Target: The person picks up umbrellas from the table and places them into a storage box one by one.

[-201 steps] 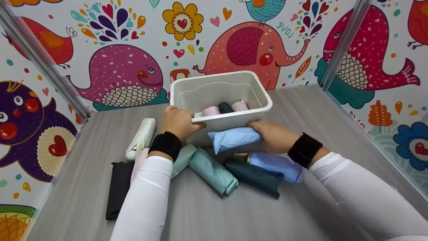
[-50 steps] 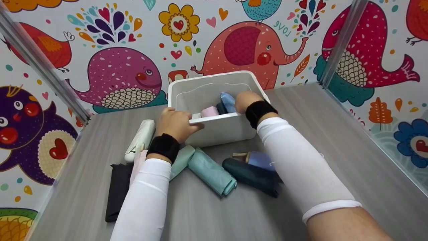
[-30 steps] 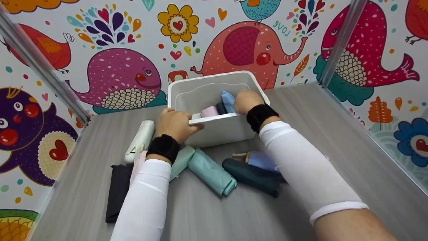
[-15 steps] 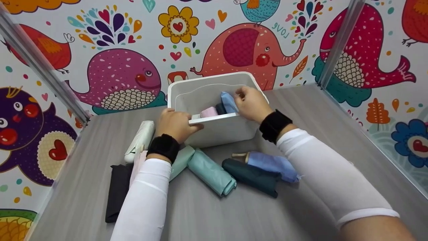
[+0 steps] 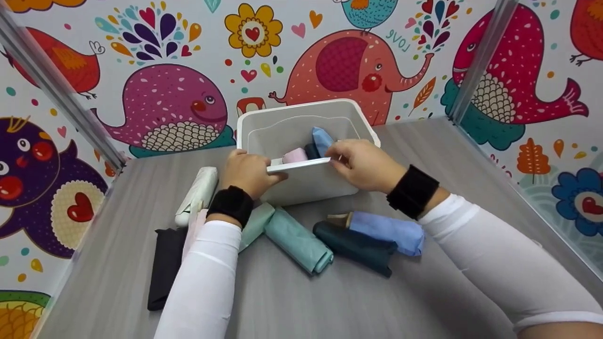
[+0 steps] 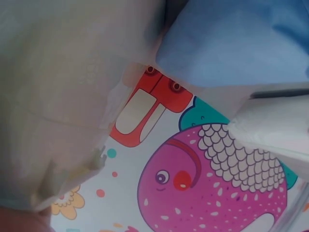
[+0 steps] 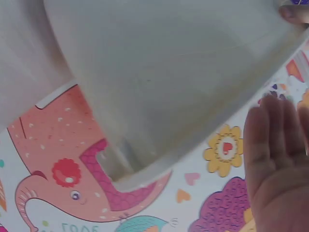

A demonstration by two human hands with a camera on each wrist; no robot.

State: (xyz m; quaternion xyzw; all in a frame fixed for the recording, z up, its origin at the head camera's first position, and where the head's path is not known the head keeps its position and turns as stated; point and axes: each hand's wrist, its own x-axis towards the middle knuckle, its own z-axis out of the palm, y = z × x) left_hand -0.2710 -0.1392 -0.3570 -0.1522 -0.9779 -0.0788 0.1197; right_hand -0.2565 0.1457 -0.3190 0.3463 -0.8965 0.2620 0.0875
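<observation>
A white plastic bin (image 5: 311, 181) stands tilted at the back of the table. My left hand (image 5: 247, 173) grips its front left corner, thumb on the outside. Over the front right rim is my right hand (image 5: 365, 162), holding nothing; its fingers (image 7: 258, 140) look straight in the right wrist view. Inside the bin lie a light blue folded umbrella (image 5: 322, 140), a dark one (image 5: 311, 151) and a pink one (image 5: 295, 156). In front lie a teal folded umbrella (image 5: 299, 242), a dark green one (image 5: 354, 247) and a periwinkle blue one (image 5: 388, 231).
Left of the bin lie a white folded umbrella (image 5: 200, 190), a black one (image 5: 166, 268), a pink one (image 5: 193, 230) partly under the left arm, and a pale green one (image 5: 256, 225). Printed wall panels (image 5: 264, 89) enclose the grey table (image 5: 282, 306).
The right hand carried the light blue umbrella from in front of the bin into it, let go, and drew back to the front right rim. The left hand stays on the corner.
</observation>
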